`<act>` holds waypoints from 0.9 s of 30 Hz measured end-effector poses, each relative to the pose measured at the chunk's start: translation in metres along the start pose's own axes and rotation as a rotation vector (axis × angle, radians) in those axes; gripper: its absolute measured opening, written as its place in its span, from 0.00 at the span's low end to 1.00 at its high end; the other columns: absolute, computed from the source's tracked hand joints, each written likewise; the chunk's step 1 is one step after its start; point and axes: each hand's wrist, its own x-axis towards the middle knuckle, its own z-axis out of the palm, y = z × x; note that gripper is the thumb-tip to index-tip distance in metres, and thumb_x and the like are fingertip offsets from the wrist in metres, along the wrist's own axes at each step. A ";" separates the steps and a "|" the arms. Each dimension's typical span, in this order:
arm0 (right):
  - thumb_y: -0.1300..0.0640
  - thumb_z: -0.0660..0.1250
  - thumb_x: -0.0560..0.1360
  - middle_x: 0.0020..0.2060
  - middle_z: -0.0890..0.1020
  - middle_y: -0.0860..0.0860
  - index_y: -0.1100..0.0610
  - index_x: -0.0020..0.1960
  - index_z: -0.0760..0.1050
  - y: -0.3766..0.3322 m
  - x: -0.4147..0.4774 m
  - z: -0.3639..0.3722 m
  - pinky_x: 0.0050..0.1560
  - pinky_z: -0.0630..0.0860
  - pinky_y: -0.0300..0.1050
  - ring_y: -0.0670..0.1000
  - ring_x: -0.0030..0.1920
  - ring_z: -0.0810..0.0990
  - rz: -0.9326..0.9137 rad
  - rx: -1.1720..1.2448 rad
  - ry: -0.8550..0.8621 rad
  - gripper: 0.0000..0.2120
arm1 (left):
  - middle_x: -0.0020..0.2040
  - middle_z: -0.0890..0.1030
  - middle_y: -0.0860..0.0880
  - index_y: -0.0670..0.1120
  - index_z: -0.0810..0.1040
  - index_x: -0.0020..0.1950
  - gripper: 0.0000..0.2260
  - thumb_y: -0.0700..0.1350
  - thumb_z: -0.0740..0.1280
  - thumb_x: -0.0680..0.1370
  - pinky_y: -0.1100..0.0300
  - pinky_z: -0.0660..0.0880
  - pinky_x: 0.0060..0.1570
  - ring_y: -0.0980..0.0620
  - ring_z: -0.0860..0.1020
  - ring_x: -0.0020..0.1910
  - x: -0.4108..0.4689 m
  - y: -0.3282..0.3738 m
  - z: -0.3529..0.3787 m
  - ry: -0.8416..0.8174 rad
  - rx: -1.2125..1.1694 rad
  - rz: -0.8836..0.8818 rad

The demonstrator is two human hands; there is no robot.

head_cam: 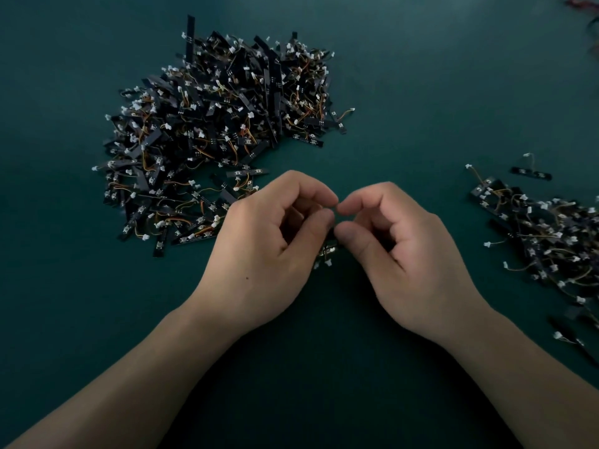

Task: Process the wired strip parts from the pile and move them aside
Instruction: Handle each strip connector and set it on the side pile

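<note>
My left hand [269, 251] and right hand [398, 254] meet side by side at the middle of the counter [405, 92], fingertips touching. Between them I pinch one strip part [327, 251]. The pile [214, 134] lies behind my left hand and spreads off to the left, its near edge just beside my left knuckles. A second heap [544, 241] lies to the right of my right hand, apart from it, running past the right edge. A lone strip [531, 173] lies just behind that heap. A few loose bits [583, 3] sit at the far right corner.
</note>
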 end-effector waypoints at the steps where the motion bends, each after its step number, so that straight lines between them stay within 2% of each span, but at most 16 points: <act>1: 0.52 0.69 0.82 0.39 0.81 0.46 0.43 0.55 0.76 0.000 0.000 0.000 0.36 0.73 0.34 0.48 0.36 0.79 0.001 0.004 0.000 0.05 | 0.41 0.82 0.56 0.52 0.80 0.54 0.05 0.43 0.68 0.81 0.67 0.73 0.36 0.52 0.79 0.36 0.000 0.000 0.000 0.016 0.018 0.006; 3: 0.52 0.70 0.81 0.40 0.82 0.45 0.43 0.53 0.78 -0.001 0.000 0.000 0.36 0.74 0.34 0.48 0.37 0.81 0.005 0.018 0.007 0.04 | 0.40 0.80 0.56 0.52 0.80 0.54 0.05 0.43 0.66 0.83 0.67 0.71 0.34 0.54 0.77 0.34 0.000 0.002 -0.001 0.056 0.055 0.019; 7: 0.55 0.71 0.81 0.45 0.84 0.37 0.42 0.56 0.80 -0.003 0.001 -0.001 0.44 0.73 0.26 0.41 0.44 0.84 -0.006 0.042 0.030 0.08 | 0.36 0.79 0.53 0.51 0.81 0.52 0.06 0.43 0.65 0.84 0.68 0.67 0.31 0.52 0.74 0.31 0.001 0.003 -0.002 0.125 0.063 -0.011; 10: 0.58 0.71 0.81 0.44 0.84 0.35 0.45 0.56 0.82 -0.002 0.002 -0.003 0.44 0.72 0.26 0.40 0.43 0.83 -0.038 0.027 0.059 0.08 | 0.39 0.80 0.55 0.50 0.84 0.49 0.09 0.43 0.65 0.84 0.68 0.70 0.40 0.55 0.79 0.40 0.001 0.006 -0.002 0.112 0.101 0.002; 12: 0.60 0.71 0.81 0.43 0.83 0.35 0.47 0.55 0.82 0.000 0.002 -0.004 0.43 0.72 0.28 0.44 0.40 0.83 -0.036 0.055 0.087 0.08 | 0.44 0.80 0.54 0.47 0.85 0.45 0.13 0.46 0.62 0.84 0.64 0.73 0.46 0.53 0.80 0.47 0.000 0.007 -0.002 0.076 0.080 0.025; 14: 0.60 0.71 0.81 0.45 0.83 0.37 0.47 0.55 0.82 0.002 0.002 -0.006 0.44 0.74 0.32 0.48 0.40 0.83 -0.050 0.070 0.108 0.09 | 0.45 0.79 0.53 0.46 0.84 0.42 0.17 0.50 0.61 0.83 0.59 0.73 0.50 0.51 0.79 0.50 -0.001 0.008 -0.002 0.043 0.081 0.041; 17: 0.64 0.72 0.80 0.49 0.84 0.44 0.51 0.54 0.83 0.003 0.003 -0.006 0.47 0.75 0.35 0.49 0.45 0.83 -0.123 0.081 0.165 0.09 | 0.48 0.80 0.55 0.49 0.82 0.40 0.12 0.50 0.65 0.81 0.53 0.73 0.56 0.52 0.80 0.53 -0.001 0.009 0.000 0.036 0.090 0.023; 19: 0.65 0.73 0.79 0.47 0.84 0.46 0.51 0.53 0.83 0.004 0.002 -0.004 0.45 0.75 0.36 0.50 0.42 0.82 -0.124 0.097 0.193 0.10 | 0.48 0.80 0.56 0.49 0.81 0.40 0.09 0.46 0.68 0.80 0.52 0.74 0.58 0.52 0.80 0.53 0.000 0.009 0.000 0.062 0.079 0.022; 22: 0.58 0.73 0.79 0.42 0.84 0.46 0.46 0.56 0.81 0.004 0.000 -0.004 0.37 0.74 0.37 0.48 0.35 0.79 0.000 0.181 0.198 0.10 | 0.48 0.81 0.55 0.46 0.80 0.41 0.08 0.42 0.68 0.80 0.52 0.74 0.56 0.51 0.80 0.52 0.001 0.008 0.000 0.087 0.086 0.072; 24: 0.52 0.69 0.81 0.41 0.84 0.47 0.45 0.58 0.82 0.003 0.001 -0.005 0.35 0.75 0.37 0.47 0.33 0.79 0.072 0.230 0.153 0.07 | 0.48 0.81 0.54 0.45 0.80 0.42 0.08 0.41 0.68 0.80 0.53 0.74 0.56 0.51 0.80 0.52 0.002 0.008 0.000 0.080 0.092 0.096; 25: 0.51 0.66 0.82 0.39 0.85 0.48 0.46 0.54 0.83 0.003 0.001 -0.005 0.34 0.74 0.40 0.47 0.32 0.78 0.089 0.222 0.116 0.06 | 0.48 0.81 0.54 0.45 0.80 0.42 0.08 0.41 0.67 0.80 0.55 0.74 0.56 0.52 0.80 0.52 0.002 0.007 0.000 0.077 0.095 0.096; 27: 0.48 0.63 0.84 0.35 0.84 0.49 0.48 0.46 0.81 0.003 0.002 -0.004 0.30 0.72 0.48 0.51 0.29 0.75 0.114 0.172 0.066 0.12 | 0.48 0.81 0.54 0.45 0.79 0.41 0.08 0.40 0.67 0.80 0.59 0.73 0.55 0.51 0.80 0.52 0.002 0.008 0.000 0.084 0.090 0.089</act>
